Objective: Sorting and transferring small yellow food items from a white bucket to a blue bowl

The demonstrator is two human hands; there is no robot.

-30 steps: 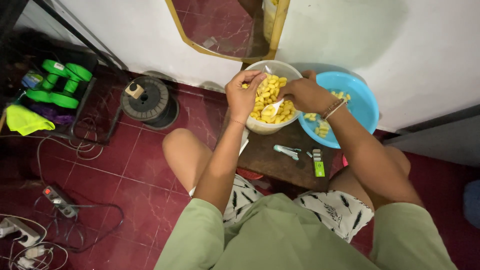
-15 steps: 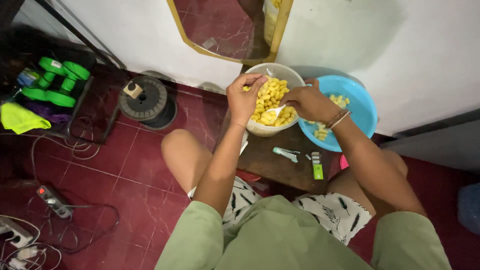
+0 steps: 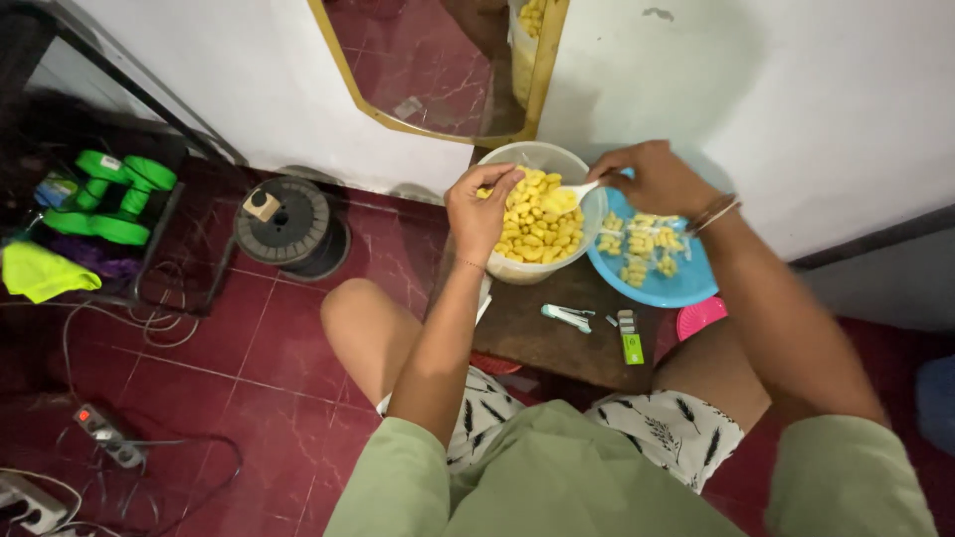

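Observation:
A clear round container (image 3: pixel 537 267) full of yellow snack pieces stands on a small dark wooden table (image 3: pixel 552 333). My left hand (image 3: pixel 479 207) grips the container's near-left rim. My right hand (image 3: pixel 652 179) holds a white spoon (image 3: pixel 569 194) whose bowl rests in the yellow pieces. Right of the container sits a blue bowl (image 3: pixel 652 283) with more of the yellow pieces in it.
A small white tool (image 3: pixel 567 316) and a green lighter (image 3: pixel 630 338) lie on the table. A pink lid (image 3: pixel 701 316) shows by my right knee. A black spool (image 3: pixel 288 221), green dumbbells (image 3: pixel 104 194) and power strips (image 3: pixel 104 435) with cables lie on the red tiled floor. A gold-framed mirror (image 3: pixel 438 60) leans on the wall.
My right hand moved from over the blue bowl toward the container, and the spoon now dips into the yellow pieces. The left hand stayed on the rim.

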